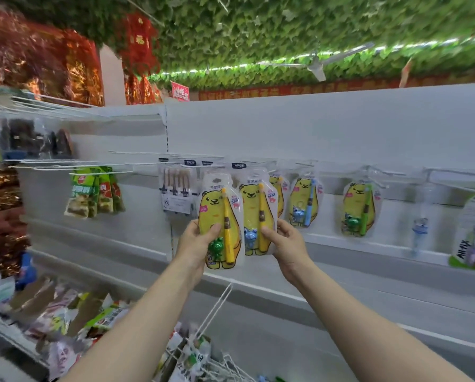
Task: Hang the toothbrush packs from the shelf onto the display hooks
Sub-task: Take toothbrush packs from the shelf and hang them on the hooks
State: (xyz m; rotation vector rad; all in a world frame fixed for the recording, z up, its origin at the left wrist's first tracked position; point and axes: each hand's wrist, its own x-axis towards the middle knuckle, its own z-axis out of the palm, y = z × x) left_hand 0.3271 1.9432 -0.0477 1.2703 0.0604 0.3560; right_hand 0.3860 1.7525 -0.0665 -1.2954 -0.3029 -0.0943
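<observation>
Toothbrush packs with a yellow bear on them are hanging in a row on the white display wall (327, 128), up on thin white hooks (448, 172). Two of them are being held up side by side in front of the wall. The left hand (196, 241) is holding the pack with the green frog toy (221, 219), with its fingers behind the pack and the thumb pressing on the front. The right hand (288, 241) is holding the pack with the blue bear toy (257, 213) the same way, thumb on the front near the bottom. Both packs are standing upright and their edges are nearly touching. Three more bear packs are hanging to the right: one peeking out just behind the right hand's pack (279, 194), one with a blue brush (304, 201) and one with a green brush (359, 208). A pack of dark brushes (177, 188) is hanging just to the left. Green snack bags (94, 193) are hanging further left. More bags are lying in a heap on the lower shelf (57, 312). Green leaves (286, 31) are covering the ceiling, a white fan (317, 64) is sitting up there, and red shiny decorations (38, 59) are hanging at the left.
</observation>
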